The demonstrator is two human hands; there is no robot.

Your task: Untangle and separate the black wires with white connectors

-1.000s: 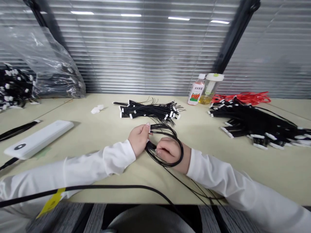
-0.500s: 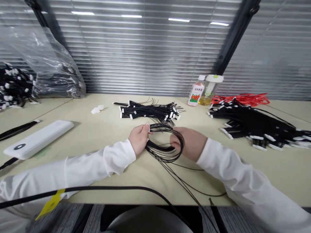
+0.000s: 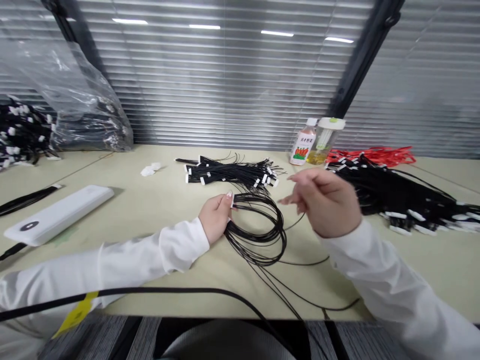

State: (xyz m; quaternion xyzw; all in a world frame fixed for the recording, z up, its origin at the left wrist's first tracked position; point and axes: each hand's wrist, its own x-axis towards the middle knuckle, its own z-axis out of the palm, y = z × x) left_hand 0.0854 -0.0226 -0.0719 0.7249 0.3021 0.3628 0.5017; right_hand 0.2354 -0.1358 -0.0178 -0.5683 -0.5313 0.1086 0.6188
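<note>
My left hand (image 3: 216,216) pinches a coiled black cable (image 3: 279,232) at its left side, near a small white connector (image 3: 232,200). The loops spread to the right of my fingers, over the table. Several loose strands trail from the coil toward the table's front edge. To the right of the coil my right hand (image 3: 326,202) is raised, fingers apart and holding nothing. Just behind the coil lies a pile of black cables (image 3: 232,171) with white connectors.
Black cables (image 3: 397,192) with white connectors and red strips (image 3: 378,155) lie at the right. A drink bottle (image 3: 302,142) and a lidded cup (image 3: 325,141) stand behind. At the left are a white power bank (image 3: 60,215), a plastic bag (image 3: 90,120) and crumpled tissue (image 3: 150,169).
My right hand has let go of the coil, moved right and up, and its fingers have opened. The loops have sunk and spread slightly. My left hand keeps its grip in place.
</note>
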